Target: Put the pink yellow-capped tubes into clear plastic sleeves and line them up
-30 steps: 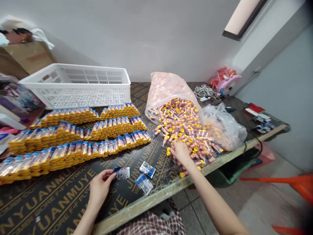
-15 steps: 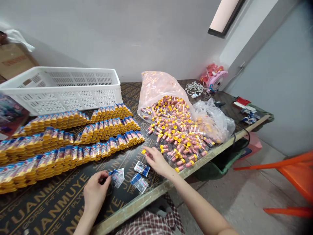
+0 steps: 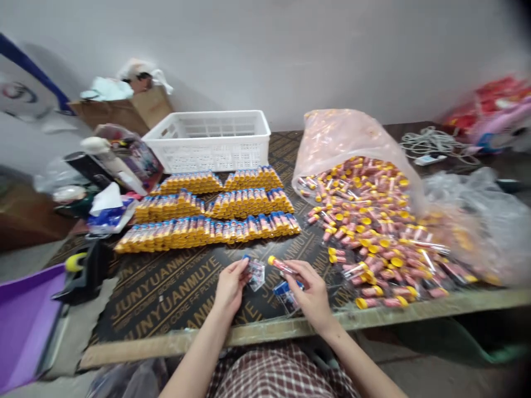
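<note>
At lower centre of the frame, the left hand (image 3: pixel 230 283) pinches blue-edged printed film (image 3: pixel 257 275) and the right hand (image 3: pixel 312 296) a yellow-capped tube (image 3: pixel 281 265) near it; a light hold should keep the film uncreased.

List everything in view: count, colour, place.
Held tube: 1, pink/yellow, centre
Packets: uncounted, clear/blue, centre
Loose tubes: many, pink/yellow, right
Large bag: 1, pinkish, back right
Plastic bag: 1, clear, far right
Stacked pieces: many, yellow/blue, left
Crate: 1, white, back
Box: 1, brown, back left
Cable: 1, white, back right
Clutter: uncounted, mixed, both ends
Table: 1, black, centre
Checked cloth: 1, maroon, bottom
Left hand: 1, bare, centre
Right hand: 1, bare, centre
</note>
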Available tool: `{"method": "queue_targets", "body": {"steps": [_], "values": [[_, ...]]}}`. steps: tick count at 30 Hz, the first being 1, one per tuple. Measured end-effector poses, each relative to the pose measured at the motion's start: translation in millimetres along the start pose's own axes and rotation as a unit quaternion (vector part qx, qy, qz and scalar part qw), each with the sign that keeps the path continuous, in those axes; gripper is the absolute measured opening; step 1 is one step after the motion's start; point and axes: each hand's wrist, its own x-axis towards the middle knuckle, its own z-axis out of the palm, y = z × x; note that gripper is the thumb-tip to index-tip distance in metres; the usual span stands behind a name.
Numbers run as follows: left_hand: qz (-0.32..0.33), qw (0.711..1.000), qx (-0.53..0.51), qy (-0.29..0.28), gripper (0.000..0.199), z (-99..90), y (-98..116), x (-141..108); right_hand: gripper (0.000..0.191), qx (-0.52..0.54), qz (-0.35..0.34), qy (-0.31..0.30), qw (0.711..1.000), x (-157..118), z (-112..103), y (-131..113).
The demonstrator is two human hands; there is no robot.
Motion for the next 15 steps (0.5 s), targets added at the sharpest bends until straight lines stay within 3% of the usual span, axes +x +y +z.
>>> {"method": "queue_targets", "body": {"steps": [9,15], "values": [[0.004,0.999,-0.037,0.023,0.032,-6.5,-5.0,0.2,0.021,-0.064,-0.014,0.004,0.998,-2.1,-0.9,-6.5],[-0.003,1.0,-0.027,0.01,0.033,-6.1,-7.1,-3.1,0.045,0.128,0.102,-0.062,0.985,2.6,10.8,-4.7]]}}
